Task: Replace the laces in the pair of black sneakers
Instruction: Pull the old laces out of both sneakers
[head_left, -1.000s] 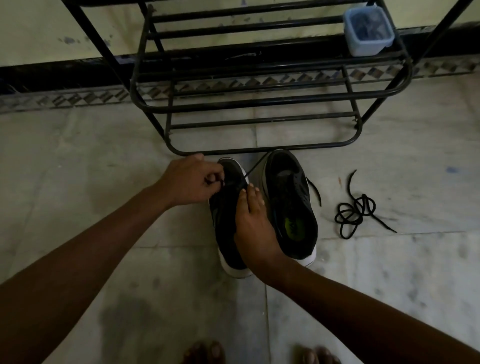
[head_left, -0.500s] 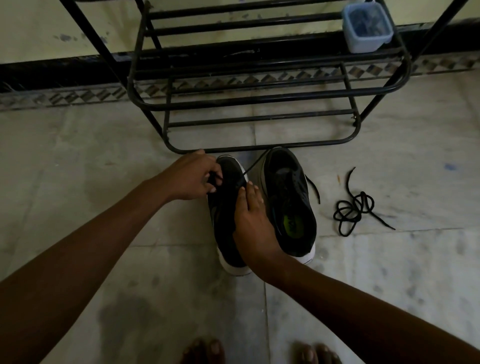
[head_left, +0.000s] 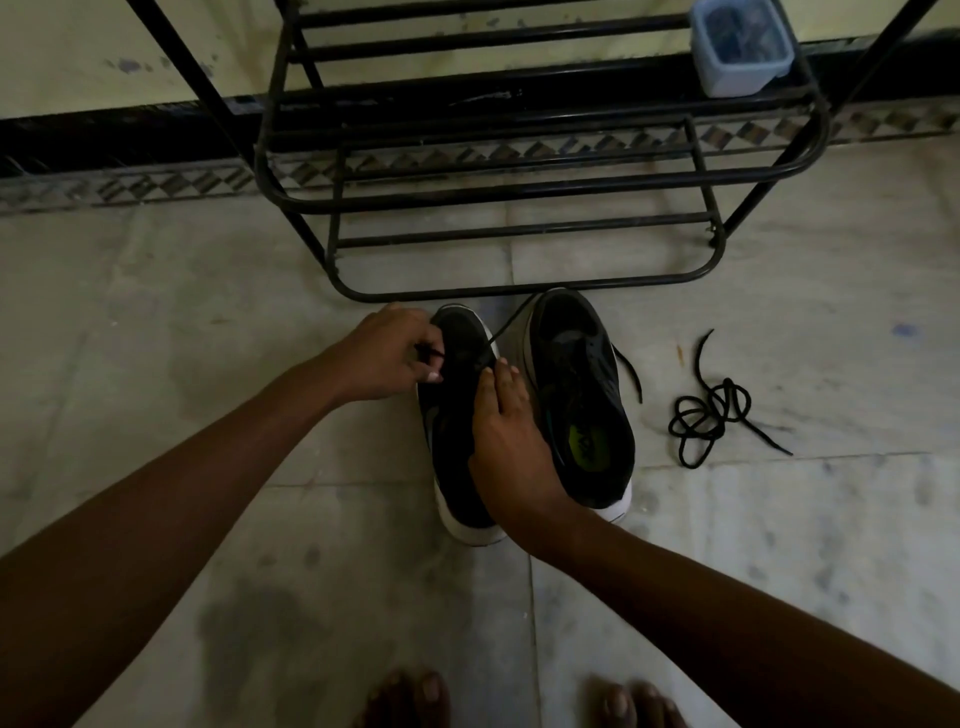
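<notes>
Barely anything has shifted over the last second: both hands stay on the same shoe, and my left hand (head_left: 382, 353) has only turned a little, so its thumbnail now catches the light. That hand is curled at the far left edge of the left sneaker (head_left: 452, 415), near the toe, with its fingertips pinching a thin black lace (head_left: 511, 322). From the sneaker's top, the lace runs taut, far and to the right, toward the bottom bar of the shoe rack (head_left: 519, 288). I cannot tell which eyelet it passes through; the upper is too dark.

My right hand (head_left: 506, 441) lies flat along the middle of the left sneaker, fingers straight and pressed together, pointing away from me and resting on it. Its thumb is hidden from me.

The 2 black sneakers stand side by side on the tiled floor (head_left: 208, 312), toes just short of the rack, sides touching or nearly so. The right sneaker (head_left: 582, 395) shows a green mark on its insole, and a short lace end (head_left: 628, 371) trails from its right side. A loose lace (head_left: 709, 415) lies in a tangle to the right, apart from the shoes.

A pale plastic tub (head_left: 740, 49) sits on the rack's far right corner. Bare toes (head_left: 410, 696) show at the near edge.
</notes>
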